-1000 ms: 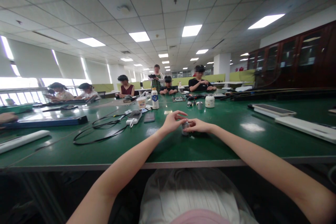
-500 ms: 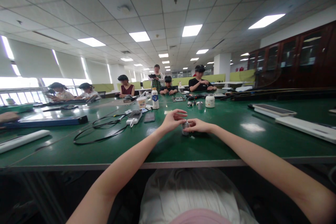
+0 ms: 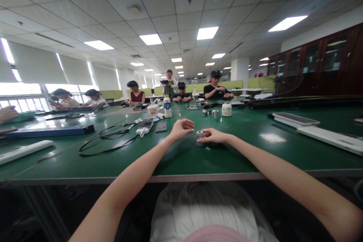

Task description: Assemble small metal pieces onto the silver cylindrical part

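Observation:
Upright on the green table (image 3: 176, 160) stands a small silver metal cylinder (image 3: 199, 134) with a round, ringed top. My right hand (image 3: 216, 136) grips it from the right, thumb and fingers around its side. To its left, my left hand (image 3: 182, 128) hovers over the table, fingers curved and apart with nothing in them. A narrow gap separates those fingertips from the cylinder. Farther back are a plain silver cylinder (image 3: 216, 114), some shiny metal parts (image 3: 205, 112) and a white rounded jar (image 3: 227, 109).
Left of centre lie a black cable (image 3: 106, 147), a white device (image 3: 145, 125), a cup (image 3: 153, 110) and a white bottle (image 3: 167, 106). Long white pieces (image 3: 329, 138) are at right, a blue box (image 3: 51, 131) at left. Another person's hand (image 3: 8, 114) shows at the left edge; several people sit beyond.
My left hand has come off the cylinder's top and moved left, so the top now shows. My right hand stays on the cylinder. The other person's hand at far left has risen.

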Motion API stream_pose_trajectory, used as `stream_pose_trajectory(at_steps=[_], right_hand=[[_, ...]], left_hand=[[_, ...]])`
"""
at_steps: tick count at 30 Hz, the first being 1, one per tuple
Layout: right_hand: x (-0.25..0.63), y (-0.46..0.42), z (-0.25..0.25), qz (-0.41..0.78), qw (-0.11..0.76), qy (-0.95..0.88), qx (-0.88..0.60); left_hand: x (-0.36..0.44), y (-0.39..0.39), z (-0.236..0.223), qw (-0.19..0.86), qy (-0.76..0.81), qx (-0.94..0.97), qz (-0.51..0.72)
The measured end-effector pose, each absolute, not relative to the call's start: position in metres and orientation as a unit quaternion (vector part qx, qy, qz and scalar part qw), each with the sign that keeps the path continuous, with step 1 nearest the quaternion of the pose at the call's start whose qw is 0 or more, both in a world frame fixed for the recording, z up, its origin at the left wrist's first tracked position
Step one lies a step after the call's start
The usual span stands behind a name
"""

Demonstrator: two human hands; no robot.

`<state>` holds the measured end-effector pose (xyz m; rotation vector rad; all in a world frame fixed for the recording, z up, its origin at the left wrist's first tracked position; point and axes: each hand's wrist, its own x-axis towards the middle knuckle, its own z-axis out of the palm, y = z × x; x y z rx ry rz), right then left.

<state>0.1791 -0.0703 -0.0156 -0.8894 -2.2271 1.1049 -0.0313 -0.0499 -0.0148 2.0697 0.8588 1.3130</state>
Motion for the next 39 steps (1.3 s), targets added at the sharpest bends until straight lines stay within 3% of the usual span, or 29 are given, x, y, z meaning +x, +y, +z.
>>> stream_pose_trajectory(at_steps=[4, 13, 23, 39], right_hand=[[0.18, -0.07, -0.015, 0.406, 0.243, -0.817, -0.33], [0.18, -0.07, -0.016, 0.409, 0.248, -0.814, -0.329], [0.179, -0.068, -0.018, 0.398, 0.251, -0.82, -0.326], [0.178, -0.071, -0.016, 0.401, 0.252, -0.821, -0.318]], left_hand=[[-0.05, -0.041, -0.03, 0.31, 0.361, 0.794, 0.377], [-0.057, -0.045, -0.024, 0.276, 0.425, 0.805, 0.308], [-0.014, -0.066, -0.011, 0.317, 0.313, 0.722, 0.53], [-0.008, -0.079, -0.006, 0.319, 0.287, 0.781, 0.455]])
